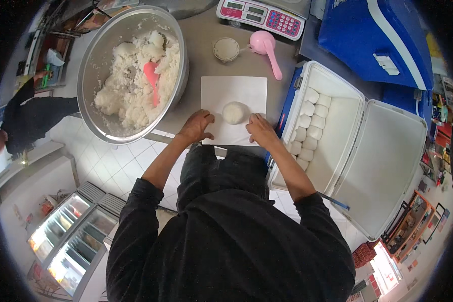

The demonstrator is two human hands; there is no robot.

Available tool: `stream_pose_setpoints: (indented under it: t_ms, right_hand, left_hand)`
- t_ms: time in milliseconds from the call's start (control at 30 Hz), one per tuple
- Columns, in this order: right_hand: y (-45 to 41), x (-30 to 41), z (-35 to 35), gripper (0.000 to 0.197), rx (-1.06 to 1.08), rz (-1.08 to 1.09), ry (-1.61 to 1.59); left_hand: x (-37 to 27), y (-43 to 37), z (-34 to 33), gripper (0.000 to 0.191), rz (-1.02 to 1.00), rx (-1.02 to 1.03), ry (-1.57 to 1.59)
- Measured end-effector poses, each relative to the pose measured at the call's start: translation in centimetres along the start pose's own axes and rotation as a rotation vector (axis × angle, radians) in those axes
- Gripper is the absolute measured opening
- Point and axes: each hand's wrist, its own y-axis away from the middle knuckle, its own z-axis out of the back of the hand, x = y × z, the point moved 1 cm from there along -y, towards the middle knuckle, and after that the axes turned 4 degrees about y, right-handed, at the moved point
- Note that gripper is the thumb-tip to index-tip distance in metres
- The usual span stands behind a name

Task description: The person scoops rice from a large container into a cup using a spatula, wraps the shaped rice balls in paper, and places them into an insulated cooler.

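A sheet of white paper lies on the metal table before me, with a domed ball of cooked white rice near its middle. At the sheet's left edge rests my left hand, its thumb and index finger apart, with nothing seen between them. Over the right edge is my right hand, fingers curled down at the paper; whether they pinch it is hidden. Neither hand touches the rice ball. Beyond the sheet are a small round bowl with white contents and a pink ladle-like scoop.
A large metal basin of loose rice, with a pink rice paddle in it, stands left. On the right, an open cooler box holds several white wrapped bundles. A digital scale sits beyond. Another person is far left.
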Motion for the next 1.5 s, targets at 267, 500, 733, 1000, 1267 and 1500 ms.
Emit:
stream_pose_setpoints:
  t_ms: [267,500,733,1000,1267,1500]
  right_hand:
    - [-1.0,-5.1,-4.3,0.012,-0.043,0.139,-0.254]
    - [-2.8,-4.0,0.0,0.01,0.221,-0.001,-0.291]
    - [-2.9,-3.9,0.6,0.015,0.353,0.0,-0.255]
    - [-1.7,-3.8,0.9,0.016,0.246,0.026,-0.313]
    - [-2.0,-3.6,0.6,0.017,0.334,0.008,-0.208]
    - [2.0,1.2,1.7,0.029,-0.053,-0.085,-0.221]
  left_hand:
    - [-4.4,0.8,-1.2,0.065,0.117,-0.094,-0.019]
    - [-8.7,-0.8,-1.7,0.066,0.509,-0.055,0.028]
    - [-9.6,-1.1,-6.8,0.042,-0.204,-0.292,-0.29]
    - [-5.0,6.5,-5.6,0.043,0.171,-0.363,-0.296]
    - [-6.0,7.6,-1.6,0.033,0.297,-0.693,-0.14]
    - [-2.5,3.5,-2.0,0.016,0.134,-0.445,0.101]
